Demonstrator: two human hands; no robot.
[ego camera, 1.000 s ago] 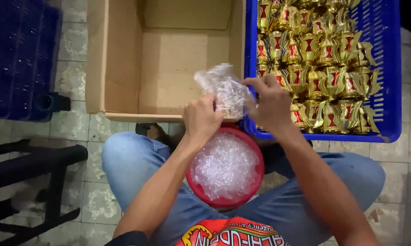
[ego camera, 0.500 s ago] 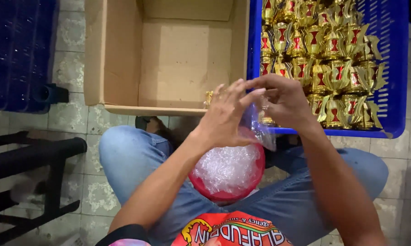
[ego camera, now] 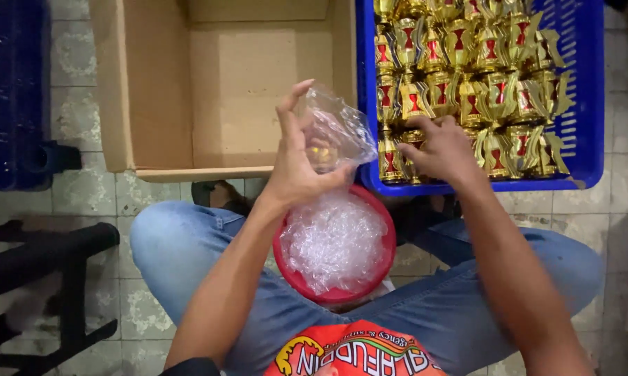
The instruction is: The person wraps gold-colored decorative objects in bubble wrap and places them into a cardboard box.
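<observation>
- While the left hand (ego camera: 296, 167) pinches a small clear crinkled plastic bag (ego camera: 335, 132) between thumb and fingers, the bag stands up above the palm, over the near edge of the crate.
- Right hand (ego camera: 443, 150), fingers curled together, rests on gold-and-red goblet-shaped trinkets (ego camera: 467, 76) in the blue plastic crate (ego camera: 592, 104), right.
- Red round bowl of clear bags (ego camera: 335, 244) on the lap, near.
- Open brown cardboard box (ego camera: 168, 90) far left.

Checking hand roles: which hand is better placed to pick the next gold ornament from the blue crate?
Right. The right hand already rests on the gold ornaments in the blue crate; the left hand is busy holding a clear plastic bag above the red bowl.
</observation>
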